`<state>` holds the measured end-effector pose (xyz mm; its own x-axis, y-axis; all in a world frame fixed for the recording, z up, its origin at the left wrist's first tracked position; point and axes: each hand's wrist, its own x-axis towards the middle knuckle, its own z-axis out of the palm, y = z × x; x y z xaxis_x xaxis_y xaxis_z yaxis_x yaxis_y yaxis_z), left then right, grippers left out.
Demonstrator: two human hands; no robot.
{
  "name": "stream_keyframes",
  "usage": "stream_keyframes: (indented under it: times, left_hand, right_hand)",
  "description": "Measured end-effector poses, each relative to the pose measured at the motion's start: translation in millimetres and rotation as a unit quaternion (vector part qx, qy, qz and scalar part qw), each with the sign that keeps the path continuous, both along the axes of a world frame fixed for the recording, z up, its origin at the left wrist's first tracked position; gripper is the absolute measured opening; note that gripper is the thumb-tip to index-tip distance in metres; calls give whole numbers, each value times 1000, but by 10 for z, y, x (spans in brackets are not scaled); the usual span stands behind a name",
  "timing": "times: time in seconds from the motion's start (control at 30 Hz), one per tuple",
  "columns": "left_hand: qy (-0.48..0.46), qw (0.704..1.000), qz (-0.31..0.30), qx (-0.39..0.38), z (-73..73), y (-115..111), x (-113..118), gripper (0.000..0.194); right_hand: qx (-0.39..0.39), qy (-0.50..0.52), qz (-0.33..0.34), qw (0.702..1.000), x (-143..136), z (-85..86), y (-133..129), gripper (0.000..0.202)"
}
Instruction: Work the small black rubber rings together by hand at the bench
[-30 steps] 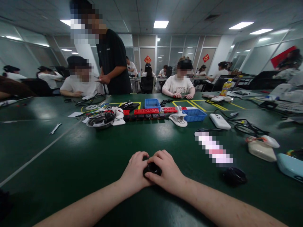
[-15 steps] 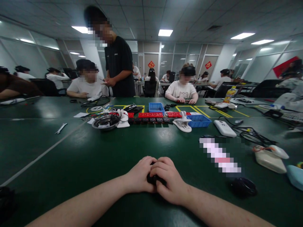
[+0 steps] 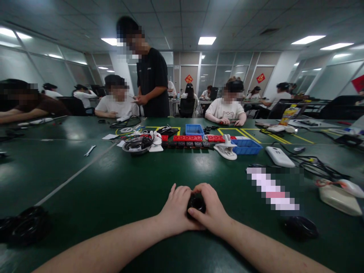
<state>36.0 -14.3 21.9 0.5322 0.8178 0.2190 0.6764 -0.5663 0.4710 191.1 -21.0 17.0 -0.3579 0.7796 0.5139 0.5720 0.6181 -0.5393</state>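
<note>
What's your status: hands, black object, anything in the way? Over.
Left hand, right hand: around black object, between them. In the way: fingers, partly hiding it.

The left hand (image 3: 176, 207) and right hand (image 3: 214, 206) partly hide a black object (image 3: 195, 203), apparently ring-shaped.

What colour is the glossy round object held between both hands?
The glossy round object is black, shown in the head view.

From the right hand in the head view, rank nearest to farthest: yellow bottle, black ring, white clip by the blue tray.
1. Black ring: between right hand and left hand.
2. White clip: ahead, mid-table.
3. Yellow bottle: far side, right.
</note>
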Motion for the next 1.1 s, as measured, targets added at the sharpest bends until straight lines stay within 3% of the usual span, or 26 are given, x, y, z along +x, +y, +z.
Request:
stream_keyframes:
  times: [0.2,0.43,0.67,0.93,1.1]
  left_hand:
    - [6,1000,12,12,14,25,15,45]
    - [-29,999,-35,-21,-28,133,-57,42]
    - [-49,989,-123,-60,-44,247,-132,42]
    - [-31,984,-155,-88,-34,290,-171,24]
    - [-43,984,-148,-91,-47,288,-207,31]
  right_hand:
    - [-18,-36,-28,999,-11,34,-6,26]
    - [-12,-34,-6,999,1,62,-22,22]
    - [-8,-26,70,997,-15,153,-85,28]
    - [-19,-33,-13,999,-228,150,-174,15]
    - [-17,-18,-32,999,-307,115,-155,8]
